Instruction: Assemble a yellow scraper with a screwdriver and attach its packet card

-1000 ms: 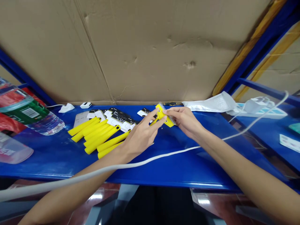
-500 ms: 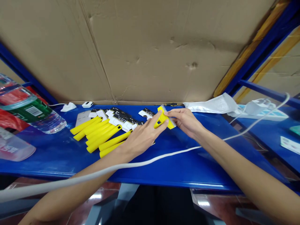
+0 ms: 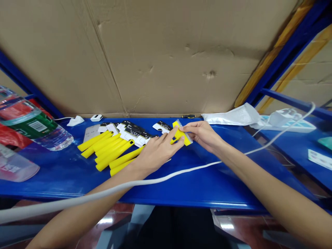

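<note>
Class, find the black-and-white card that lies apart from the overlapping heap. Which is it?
The rightmost card, just beyond the left hand; blue tabletop separates it from the other cards, which overlap farther left.

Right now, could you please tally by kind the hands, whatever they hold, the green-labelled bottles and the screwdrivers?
Left bare hand and right bare hand: 2
Yellow broad-headed tool with a pale edge strip: 1
Clear plastic bottle with a green label: 1
Black-and-yellow slim screwdriver: 1
Total: 5

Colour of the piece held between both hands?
The piece is mainly yellow; head view shows it.
</note>
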Demonstrator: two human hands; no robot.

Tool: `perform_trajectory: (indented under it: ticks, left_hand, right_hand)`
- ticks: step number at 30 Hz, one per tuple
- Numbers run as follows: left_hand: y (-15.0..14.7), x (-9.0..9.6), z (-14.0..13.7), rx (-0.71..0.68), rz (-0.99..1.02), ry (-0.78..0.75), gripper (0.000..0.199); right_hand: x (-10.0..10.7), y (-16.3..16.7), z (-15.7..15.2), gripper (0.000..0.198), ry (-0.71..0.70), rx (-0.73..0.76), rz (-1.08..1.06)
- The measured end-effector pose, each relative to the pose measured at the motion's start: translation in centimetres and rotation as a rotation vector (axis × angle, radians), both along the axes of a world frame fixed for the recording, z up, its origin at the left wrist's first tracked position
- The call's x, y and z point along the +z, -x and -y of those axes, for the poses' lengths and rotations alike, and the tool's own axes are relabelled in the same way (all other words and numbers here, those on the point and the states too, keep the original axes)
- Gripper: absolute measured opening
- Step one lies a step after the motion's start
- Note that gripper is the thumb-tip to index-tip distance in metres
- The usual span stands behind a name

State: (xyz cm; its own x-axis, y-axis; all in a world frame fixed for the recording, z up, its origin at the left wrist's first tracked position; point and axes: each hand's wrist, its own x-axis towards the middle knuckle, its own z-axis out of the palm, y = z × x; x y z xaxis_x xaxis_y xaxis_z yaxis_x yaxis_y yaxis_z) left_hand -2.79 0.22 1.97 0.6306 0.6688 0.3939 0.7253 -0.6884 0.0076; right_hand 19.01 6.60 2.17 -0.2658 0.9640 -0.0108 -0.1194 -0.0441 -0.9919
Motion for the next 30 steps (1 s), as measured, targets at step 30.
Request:
perform_trajectory:
  ticks: [30]
  left_hand:
    - [0.7,2.1,-1.6,-0.246,1.771,1.223,0.046]
  right_hand:
    - [-2.1,-1.8,-1.7,0.023,-0.792,0.311,1.052]
